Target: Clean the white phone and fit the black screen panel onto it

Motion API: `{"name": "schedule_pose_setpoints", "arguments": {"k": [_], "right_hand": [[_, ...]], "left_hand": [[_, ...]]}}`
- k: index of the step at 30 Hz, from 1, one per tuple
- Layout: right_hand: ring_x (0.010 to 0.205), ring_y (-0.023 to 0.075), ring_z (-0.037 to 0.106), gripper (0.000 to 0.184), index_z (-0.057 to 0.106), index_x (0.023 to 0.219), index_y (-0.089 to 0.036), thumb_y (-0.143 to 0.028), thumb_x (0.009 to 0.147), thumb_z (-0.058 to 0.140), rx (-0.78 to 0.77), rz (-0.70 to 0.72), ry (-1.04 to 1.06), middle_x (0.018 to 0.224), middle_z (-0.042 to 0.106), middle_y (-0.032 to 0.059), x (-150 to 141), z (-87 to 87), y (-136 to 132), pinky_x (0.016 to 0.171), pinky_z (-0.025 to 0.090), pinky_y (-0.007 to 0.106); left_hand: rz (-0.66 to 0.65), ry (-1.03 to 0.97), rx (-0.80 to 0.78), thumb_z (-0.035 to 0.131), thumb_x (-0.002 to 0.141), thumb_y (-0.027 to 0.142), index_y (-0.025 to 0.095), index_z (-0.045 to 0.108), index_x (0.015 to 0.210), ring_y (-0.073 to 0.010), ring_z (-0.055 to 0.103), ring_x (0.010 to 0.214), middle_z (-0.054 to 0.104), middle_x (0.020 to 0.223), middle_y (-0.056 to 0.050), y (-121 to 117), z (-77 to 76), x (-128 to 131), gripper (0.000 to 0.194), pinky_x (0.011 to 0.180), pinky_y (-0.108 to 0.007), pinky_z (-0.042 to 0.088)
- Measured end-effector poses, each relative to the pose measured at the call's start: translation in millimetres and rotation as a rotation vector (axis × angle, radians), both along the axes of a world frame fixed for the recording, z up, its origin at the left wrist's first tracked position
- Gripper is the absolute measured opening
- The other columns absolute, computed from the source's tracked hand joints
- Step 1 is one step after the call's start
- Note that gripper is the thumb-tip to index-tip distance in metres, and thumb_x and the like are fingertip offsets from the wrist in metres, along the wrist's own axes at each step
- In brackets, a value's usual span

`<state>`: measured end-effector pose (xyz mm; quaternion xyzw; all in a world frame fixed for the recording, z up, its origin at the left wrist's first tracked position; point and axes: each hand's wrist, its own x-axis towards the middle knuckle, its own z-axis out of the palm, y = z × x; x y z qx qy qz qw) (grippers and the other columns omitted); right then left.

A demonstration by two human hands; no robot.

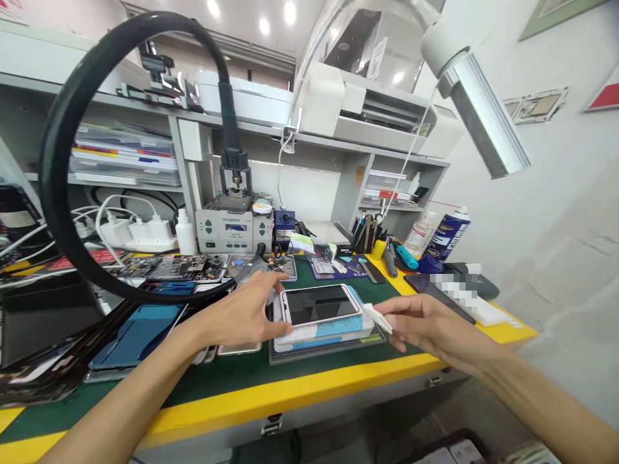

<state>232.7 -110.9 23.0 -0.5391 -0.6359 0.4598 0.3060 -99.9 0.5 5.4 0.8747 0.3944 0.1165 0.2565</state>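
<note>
A white-framed smartphone (320, 304) with a dark screen lies face up on a blue and white box (319, 333). Beneath the box is a dark grid-patterned mat (333, 347). My left hand (246, 309) grips the phone's left end, thumb at the near corner and fingers at the far one. Between the thumb and fingers of my right hand (416, 320) is a folded white wipe (378, 318), held just off the phone's right end.
A hot-air station (235, 229) stands behind, its thick black hose (53, 161) arching over the left side. Phone parts (140, 328) lie left. Tools (367, 235), a blue spray can (449, 233) and a dark slab (435, 296) are right. A lamp (483, 109) hangs above.
</note>
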Motion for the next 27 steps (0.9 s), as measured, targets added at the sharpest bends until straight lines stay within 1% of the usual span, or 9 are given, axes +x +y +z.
{"name": "schedule_pose_setpoints", "arguments": {"k": [1, 4, 7, 9, 12, 15, 19, 24, 27], "right_hand": [[0.067, 0.0114, 0.05, 0.054, 0.077, 0.114, -0.015, -0.061, 0.085, 0.073, -0.043, -0.021, 0.069, 0.09, 0.062, 0.0071, 2, -0.9, 2, 0.064, 0.045, 0.029], [0.065, 0.0108, 0.049, 0.062, 0.077, 0.11, -0.013, -0.065, 0.077, 0.078, -0.065, -0.054, 0.113, 0.087, 0.063, 0.0079, 6, -10.6, 6, 0.06, 0.045, 0.029], [0.066, 0.0124, 0.053, 0.066, 0.077, 0.111, -0.011, -0.068, 0.078, 0.076, -0.044, -0.094, 0.067, 0.086, 0.065, 0.0087, 18, -21.3, 12, 0.062, 0.049, 0.031], [0.07, 0.0142, 0.059, 0.061, 0.075, 0.113, -0.011, -0.065, 0.085, 0.072, 0.005, -0.145, -0.03, 0.089, 0.068, 0.009, 36, -22.3, 20, 0.067, 0.054, 0.032], [0.088, 0.0177, 0.068, 0.039, 0.068, 0.119, -0.015, -0.048, 0.1, 0.065, 0.124, -0.294, -0.273, 0.108, 0.07, 0.0072, 80, -11.2, 43, 0.08, 0.059, 0.037], [0.109, 0.0264, 0.067, 0.037, 0.066, 0.125, -0.015, -0.043, 0.1, 0.066, 0.247, -0.432, -0.552, 0.127, 0.066, 0.0073, 126, 5.9, 72, 0.091, 0.059, 0.043], [0.112, 0.0255, 0.066, 0.037, 0.064, 0.129, -0.017, -0.04, 0.101, 0.066, 0.338, -0.377, -0.857, 0.131, 0.064, 0.0095, 156, 13.5, 110, 0.094, 0.059, 0.045], [0.112, 0.0242, 0.066, 0.037, 0.063, 0.131, -0.018, -0.039, 0.101, 0.065, 0.401, -0.223, -1.103, 0.133, 0.063, 0.0113, 153, -2.6, 143, 0.095, 0.058, 0.045], [0.112, 0.0245, 0.066, 0.039, 0.062, 0.132, -0.016, -0.039, 0.1, 0.066, 0.405, -0.165, -1.197, 0.132, 0.063, 0.012, 152, -11.8, 153, 0.095, 0.058, 0.046]], "left_hand": [[0.004, 0.004, -0.006, 0.064, 0.083, 0.07, 0.024, 0.035, 0.157, -0.0289, 0.069, 0.094, 0.051, 0.148, -0.014, -1, 0.9, 0, 0.092, 0.08, -0.04, 0.054], [0.022, 0.026, -0.014, 0.063, 0.084, 0.071, 0.023, 0.035, 0.157, -0.0253, 0.068, 0.084, 0.049, 0.15, -0.015, -3, 5.0, 2, 0.092, 0.077, -0.039, 0.054], [0.025, 0.039, -0.029, 0.062, 0.085, 0.069, 0.023, 0.033, 0.158, -0.0213, 0.066, 0.075, 0.048, 0.152, -0.016, -6, 7.6, 4, 0.091, 0.075, -0.038, 0.054], [0.028, 0.038, -0.035, 0.061, 0.086, 0.069, 0.025, 0.032, 0.158, -0.0198, 0.065, 0.073, 0.048, 0.152, -0.016, -5, 7.0, 5, 0.089, 0.074, -0.037, 0.054], [0.05, 0.037, -0.021, 0.06, 0.086, 0.07, 0.026, 0.031, 0.158, -0.0207, 0.065, 0.076, 0.05, 0.15, -0.016, -2, 3.4, 5, 0.089, 0.076, -0.039, 0.055], [0.047, 0.006, -0.023, 0.061, 0.085, 0.073, 0.027, 0.034, 0.156, -0.0212, 0.065, 0.075, 0.052, 0.149, -0.016, -1, -1.8, 5, 0.089, 0.075, -0.041, 0.057], [0.097, -0.111, 0.027, 0.062, 0.083, 0.074, 0.029, 0.043, 0.151, -0.0221, 0.064, 0.072, 0.057, 0.145, -0.015, -3, -11.3, 6, 0.084, 0.069, -0.042, 0.056], [0.129, -0.201, 0.079, 0.065, 0.08, 0.072, 0.031, 0.047, 0.148, -0.0286, 0.067, 0.086, 0.061, 0.14, -0.013, -5, -21.6, 8, 0.081, 0.075, -0.044, 0.058], [0.13, -0.186, 0.061, 0.066, 0.08, 0.07, 0.031, 0.046, 0.149, -0.0279, 0.067, 0.086, 0.06, 0.142, -0.013, -5, -20.7, 8, 0.082, 0.075, -0.043, 0.057]]}}
